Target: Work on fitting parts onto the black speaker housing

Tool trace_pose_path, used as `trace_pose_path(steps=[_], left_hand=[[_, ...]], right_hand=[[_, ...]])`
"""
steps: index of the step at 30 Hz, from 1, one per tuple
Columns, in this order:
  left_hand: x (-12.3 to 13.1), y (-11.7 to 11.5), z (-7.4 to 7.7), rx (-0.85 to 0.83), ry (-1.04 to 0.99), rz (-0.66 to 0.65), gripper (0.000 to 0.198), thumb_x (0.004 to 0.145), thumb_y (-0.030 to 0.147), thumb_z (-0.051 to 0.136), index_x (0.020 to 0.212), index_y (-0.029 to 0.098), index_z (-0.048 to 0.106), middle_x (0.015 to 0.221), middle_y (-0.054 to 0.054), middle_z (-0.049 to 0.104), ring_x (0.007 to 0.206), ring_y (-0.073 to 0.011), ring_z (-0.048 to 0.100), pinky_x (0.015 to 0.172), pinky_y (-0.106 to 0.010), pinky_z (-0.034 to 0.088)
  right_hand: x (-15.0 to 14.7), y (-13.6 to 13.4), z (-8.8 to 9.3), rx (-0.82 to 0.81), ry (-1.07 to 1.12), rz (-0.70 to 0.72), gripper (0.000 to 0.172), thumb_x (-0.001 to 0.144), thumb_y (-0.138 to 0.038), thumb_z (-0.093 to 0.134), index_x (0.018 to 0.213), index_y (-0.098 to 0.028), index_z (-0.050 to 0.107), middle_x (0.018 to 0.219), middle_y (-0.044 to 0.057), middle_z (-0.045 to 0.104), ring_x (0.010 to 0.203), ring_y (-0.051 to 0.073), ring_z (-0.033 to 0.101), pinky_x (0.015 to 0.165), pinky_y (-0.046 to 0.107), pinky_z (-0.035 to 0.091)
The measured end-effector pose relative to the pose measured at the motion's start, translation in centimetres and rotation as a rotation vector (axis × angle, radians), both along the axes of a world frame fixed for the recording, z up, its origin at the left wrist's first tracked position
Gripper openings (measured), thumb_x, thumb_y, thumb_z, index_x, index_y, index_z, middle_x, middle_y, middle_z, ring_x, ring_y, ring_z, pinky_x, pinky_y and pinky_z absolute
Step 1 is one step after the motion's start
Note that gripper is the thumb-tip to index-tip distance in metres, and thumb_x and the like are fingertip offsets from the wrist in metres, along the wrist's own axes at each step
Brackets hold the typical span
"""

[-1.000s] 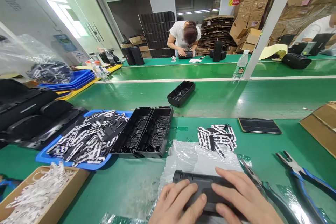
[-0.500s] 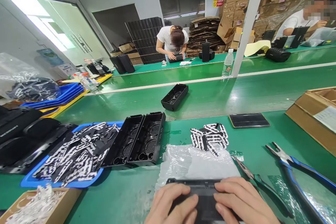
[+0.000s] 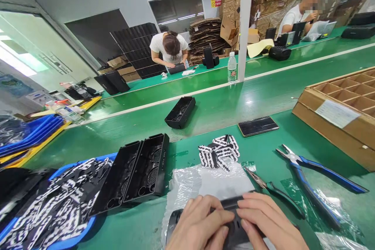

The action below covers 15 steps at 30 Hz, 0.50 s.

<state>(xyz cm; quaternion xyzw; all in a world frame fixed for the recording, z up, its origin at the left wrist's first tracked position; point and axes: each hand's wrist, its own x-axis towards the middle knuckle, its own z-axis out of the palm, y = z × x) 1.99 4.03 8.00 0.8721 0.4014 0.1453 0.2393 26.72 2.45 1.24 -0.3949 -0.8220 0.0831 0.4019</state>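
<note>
A black plastic speaker housing point(image 3: 234, 229) lies low in the view, largely covered by my hands. My left hand point(image 3: 202, 222) is closed over its left part, with bent fingertips pressing near the middle. On the right part, my right hand point(image 3: 268, 220) has its fingers together, gripping the edge and top. White plastic wrapping point(image 3: 224, 183) lies under and behind the housing. Just beyond it is a small pile of black-and-white strip pieces point(image 3: 219, 152). Needle-nose pliers point(image 3: 271, 188) and larger blue-handled pliers point(image 3: 304, 164) lie right of my right hand.
Two open black housings point(image 3: 146, 170) stand left, beside a blue tray point(image 3: 101, 158) of strips. Another housing point(image 3: 180, 112) sits farther back. A phone point(image 3: 258, 126) and divided cardboard box point(image 3: 325, 113) are right. Behind are a bottle point(image 3: 232, 68), a post and two people.
My view has turned right, so the bench things appear farther left. My left hand's fingertips have come closer to my right hand, and the housing sits at more of a slant.
</note>
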Motion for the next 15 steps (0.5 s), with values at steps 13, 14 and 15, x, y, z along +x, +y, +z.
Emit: trace_pose_path(steps=[13, 14, 15], left_hand=[[0.5, 1.6, 0.6, -0.09, -0.074, 0.003, 0.022, 0.099, 0.012, 0.071, 0.112, 0.029, 0.063, 0.104, 0.005, 0.065, 0.096, -0.0148, 0.064, 0.086, -0.026, 0.049], [0.4, 1.2, 0.3, -0.022, -0.09, -0.001, 0.014, 0.102, 0.017, 0.069, 0.11, 0.027, 0.062, 0.102, 0.004, 0.065, 0.093, -0.0152, 0.064, 0.084, -0.027, 0.05], [0.4, 0.7, 0.1, 0.06, -0.091, 0.004, 0.008, 0.104, 0.02, 0.066, 0.108, 0.026, 0.062, 0.1, 0.003, 0.066, 0.09, -0.0153, 0.064, 0.082, -0.027, 0.051]], right_hand=[[-0.8, 0.1, 0.7, -0.016, 0.225, -0.01, 0.026, 0.093, -0.001, 0.062, 0.109, -0.019, 0.073, 0.106, 0.004, 0.077, 0.109, 0.018, 0.072, 0.103, 0.024, 0.061], [-0.7, 0.2, 0.6, -0.013, 0.212, -0.001, 0.028, 0.092, -0.001, 0.063, 0.111, -0.019, 0.073, 0.108, 0.004, 0.077, 0.11, 0.017, 0.072, 0.105, 0.024, 0.06], [-0.6, 0.2, 0.5, -0.026, 0.195, 0.009, 0.029, 0.092, -0.001, 0.064, 0.112, -0.02, 0.072, 0.109, 0.004, 0.077, 0.112, 0.017, 0.071, 0.107, 0.024, 0.059]])
